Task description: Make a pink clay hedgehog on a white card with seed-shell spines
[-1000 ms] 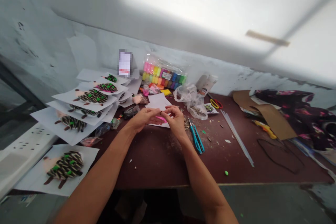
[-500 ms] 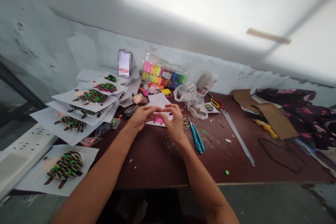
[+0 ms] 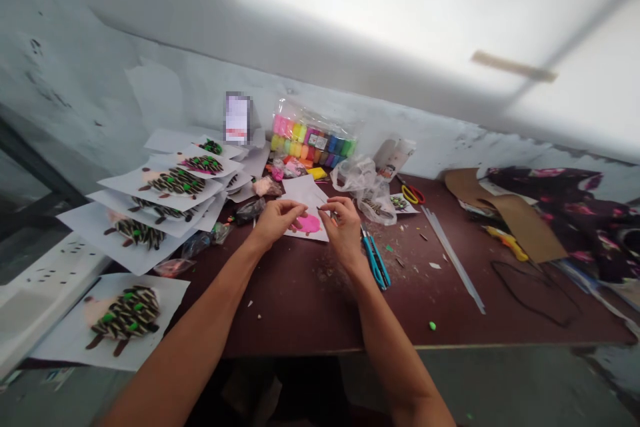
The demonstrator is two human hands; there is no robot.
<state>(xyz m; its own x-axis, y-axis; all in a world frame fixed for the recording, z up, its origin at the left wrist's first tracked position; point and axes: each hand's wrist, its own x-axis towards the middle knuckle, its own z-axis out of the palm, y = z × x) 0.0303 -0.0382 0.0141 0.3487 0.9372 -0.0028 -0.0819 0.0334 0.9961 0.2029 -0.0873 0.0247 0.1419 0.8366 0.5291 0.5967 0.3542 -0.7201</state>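
Note:
A white sheet of paper (image 3: 299,188) lies on the table in front of me, with a flat pink clay shape (image 3: 309,224) on its near part. At the sheet's left edge is my left hand (image 3: 277,221), thumb and forefinger pressed together; whatever they may hold is too small to name. My right hand (image 3: 344,225) is over the right side of the sheet, pinching a small dark piece between thumb and fingertips. The fingertips of the two hands are apart, with the pink shape showing between them. Close by my right wrist lies a blue-handled cutting tool (image 3: 376,260).
Sheets with hedgehog pictures (image 3: 175,180) are stacked at the left, above a white power strip (image 3: 60,267). Behind the paper stands a pack of coloured clay (image 3: 315,141). A clear plastic bag (image 3: 377,203), scissors (image 3: 411,193) and clear sticks (image 3: 453,259) lie to the right.
My hands have moved apart from near-touching fingertips; the right has shifted slightly right and the left slightly left. More of the pink shape shows between them.

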